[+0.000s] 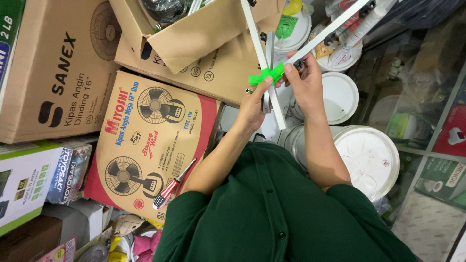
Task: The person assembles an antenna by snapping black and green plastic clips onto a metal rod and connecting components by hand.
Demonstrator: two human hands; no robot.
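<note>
Cardboard fan cartons (pixel 145 145) fill the nine o'clock side, stacked flat as a makeshift bench; white plastic buckets (pixel 366 155) crowd three o'clock. Crossed white metal bars (pixel 264 58) rise toward twelve o'clock, steadied at their joint. Left hand (pixel 252 104) braces one bar, thumb pressing a bright green plastic strip (pixel 264 75); right hand (pixel 306 80) pinches the strip's other end. A striped-handled screwdriver (pixel 172 186) lies at seven o'clock, within reach.

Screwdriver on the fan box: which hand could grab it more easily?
Probably the left hand: the screwdriver lies just beside that forearm, while the right hand is farther off, across the body. Both hands currently pinch the green plastic piece.
</note>
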